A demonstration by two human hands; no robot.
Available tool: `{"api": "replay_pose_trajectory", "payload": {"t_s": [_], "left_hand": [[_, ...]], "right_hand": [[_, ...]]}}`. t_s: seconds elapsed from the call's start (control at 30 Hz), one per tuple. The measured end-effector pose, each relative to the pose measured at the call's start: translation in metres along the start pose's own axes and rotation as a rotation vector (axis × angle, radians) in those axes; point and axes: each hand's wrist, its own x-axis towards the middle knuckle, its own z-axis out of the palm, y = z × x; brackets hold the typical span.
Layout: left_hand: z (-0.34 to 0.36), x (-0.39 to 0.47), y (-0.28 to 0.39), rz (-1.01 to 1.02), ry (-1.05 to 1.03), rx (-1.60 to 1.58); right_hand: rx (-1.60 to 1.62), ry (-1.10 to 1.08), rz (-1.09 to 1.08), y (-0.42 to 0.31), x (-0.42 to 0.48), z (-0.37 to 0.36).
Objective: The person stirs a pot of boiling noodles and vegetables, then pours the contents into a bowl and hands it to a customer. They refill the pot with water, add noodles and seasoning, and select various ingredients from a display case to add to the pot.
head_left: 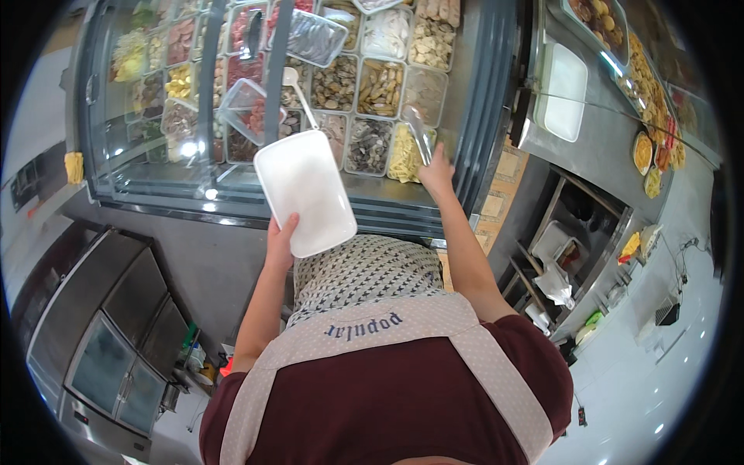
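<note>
My left hand [283,241] grips the lower left edge of a white rectangular plastic tray [305,192], its thumb on the face; the tray holds nothing. My right hand [437,171] is shut on metal tongs [418,133], whose tips lie over the right-hand containers in the display case. Beneath the tongs is a clear container of pale yellow strips [406,154]. Dark sliced food [370,145] fills the container to its left. A white long-handled spoon [302,96] rests across containers above the tray.
The case's grey metal frame [472,104] and sliding glass edge surround the containers. A tilted clear lid or container [244,110] lies at left. White trays [564,93] sit on the steel counter [604,145] at right. Behind me stands a steel refrigerator [110,360].
</note>
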Motion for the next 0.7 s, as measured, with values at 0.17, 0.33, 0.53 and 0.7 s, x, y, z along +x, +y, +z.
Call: {"api": "replay_pose_trajectory", "payload": {"t_s": [0.17, 0.33, 0.53, 0.7], "left_hand": [[-0.012, 0.003, -0.003, -0.007, -0.093, 0.061], [-0.009, 0.010, -0.009, -0.009, -0.106, 0.000], [-0.010, 0.023, 0.004, -0.003, -0.112, 0.006], [0.001, 0.033, 0.003, -0.001, -0.146, 0.048]], "right_hand": [[1.029, -0.235, 0.230, 0.007, -0.035, -0.013], [0.911, -0.266, 0.258, 0.014, -0.036, -0.030], [0.070, 0.008, 0.076, 0.040, -0.007, 0.011], [0.201, -0.413, 0.302, 0.024, 0.009, 0.019]]}}
